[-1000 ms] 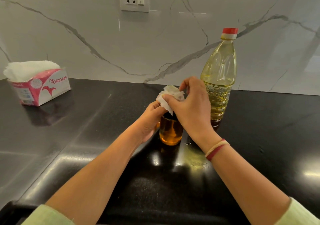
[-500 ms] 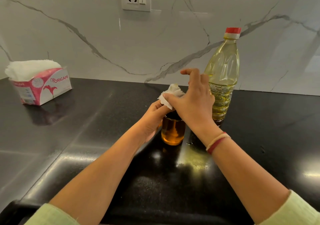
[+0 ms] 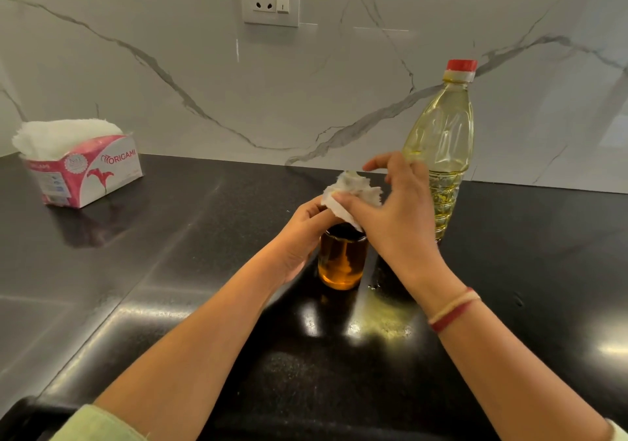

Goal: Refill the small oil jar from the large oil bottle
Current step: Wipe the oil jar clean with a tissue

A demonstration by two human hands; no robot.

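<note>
The small oil jar (image 3: 342, 264) stands mid-counter (image 3: 170, 270), amber oil nearly to its neck; the large oil bottle (image 3: 441, 141) stands capped just to its far right, so pouring looks finished. The left hand (image 3: 300, 236) curls round the jar's top, and the right hand (image 3: 399, 213) pinches a crumpled tissue (image 3: 355, 189) over the mouth. Probably remaining: wiping the rim and the near oily smear (image 3: 384, 320), then closing the jar; no lid seen.

Black counter (image 3: 170, 270) with jar (image 3: 342, 264), bottle (image 3: 441, 141), tissue box (image 3: 85, 175)
</note>
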